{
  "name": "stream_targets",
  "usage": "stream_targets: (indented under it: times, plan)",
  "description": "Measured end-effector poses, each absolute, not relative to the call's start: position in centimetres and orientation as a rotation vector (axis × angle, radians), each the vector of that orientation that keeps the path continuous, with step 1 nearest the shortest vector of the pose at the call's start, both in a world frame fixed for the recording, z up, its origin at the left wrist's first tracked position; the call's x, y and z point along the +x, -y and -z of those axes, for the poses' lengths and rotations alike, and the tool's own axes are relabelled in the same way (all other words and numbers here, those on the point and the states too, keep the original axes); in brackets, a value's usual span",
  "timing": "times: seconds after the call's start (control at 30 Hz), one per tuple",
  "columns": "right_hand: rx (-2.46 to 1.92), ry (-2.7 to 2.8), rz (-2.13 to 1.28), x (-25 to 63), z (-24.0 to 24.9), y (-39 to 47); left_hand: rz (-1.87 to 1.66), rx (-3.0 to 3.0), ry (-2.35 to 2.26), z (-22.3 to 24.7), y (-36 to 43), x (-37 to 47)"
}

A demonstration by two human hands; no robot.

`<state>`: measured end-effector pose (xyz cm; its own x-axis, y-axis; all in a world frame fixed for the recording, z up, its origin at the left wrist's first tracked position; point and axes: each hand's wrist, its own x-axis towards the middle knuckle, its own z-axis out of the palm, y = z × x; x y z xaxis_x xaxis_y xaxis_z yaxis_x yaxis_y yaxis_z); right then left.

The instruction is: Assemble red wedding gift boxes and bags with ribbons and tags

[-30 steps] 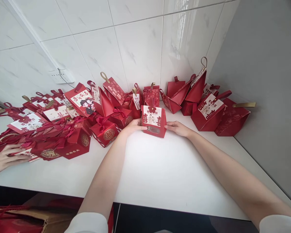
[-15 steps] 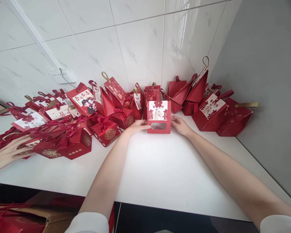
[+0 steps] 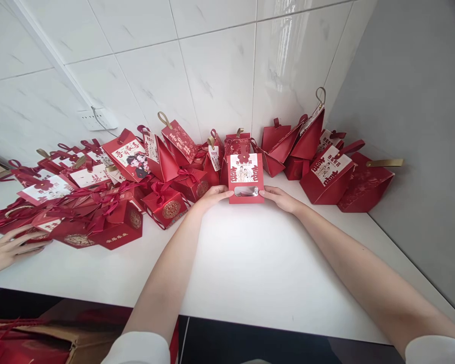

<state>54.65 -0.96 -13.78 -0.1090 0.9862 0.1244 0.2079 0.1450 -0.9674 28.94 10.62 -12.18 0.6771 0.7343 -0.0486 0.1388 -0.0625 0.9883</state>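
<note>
A red gift box [image 3: 246, 197] with a white printed label, a flower-shaped tab on top and a clear oval window stands upright on the white counter. My left hand [image 3: 214, 195] grips its left side, thumb near the window's edge. On the other side my right hand [image 3: 281, 197] presses against the box, thumb in front. Close behind it stands another red box [image 3: 238, 145], partly hidden. Left of my left hand are a red box with a ribbon bow [image 3: 170, 208] and a red triangular box [image 3: 163, 159].
Another person's hand [image 3: 13, 250] touches the heap of red boxes [image 3: 116, 230] at the left. Several red boxes [image 3: 328, 174] stand at the right by the grey panel [image 3: 413, 141]. A tiled wall [image 3: 218, 81] closes off the back. Below the counter [image 3: 242, 273] is an open cardboard box [image 3: 89, 344].
The held box has shifted slightly back and left. My right hand has closed in on its right side. The other person's hand has moved slightly down at the heap.
</note>
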Motion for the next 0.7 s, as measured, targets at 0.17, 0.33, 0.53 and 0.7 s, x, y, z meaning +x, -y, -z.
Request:
stream_targets:
  times: [0.17,0.33,0.53,0.7]
  plan:
    - [-1.107,1.547,-1.121,54.5,13.6,0.8,-0.565,1.604,-0.727,12.2,-10.7,29.0]
    - [-1.133,1.638,-0.962,54.5,14.3,0.4,-0.548,1.628,-0.704,12.3,-10.8,28.9]
    - [-1.231,1.790,-0.770,54.8,14.8,0.5,-0.487,1.676,-0.676,12.5,-11.0,28.8]
    - [-1.280,1.835,-0.720,54.7,14.6,0.6,-0.409,2.083,-0.630,11.9,-11.0,28.7]
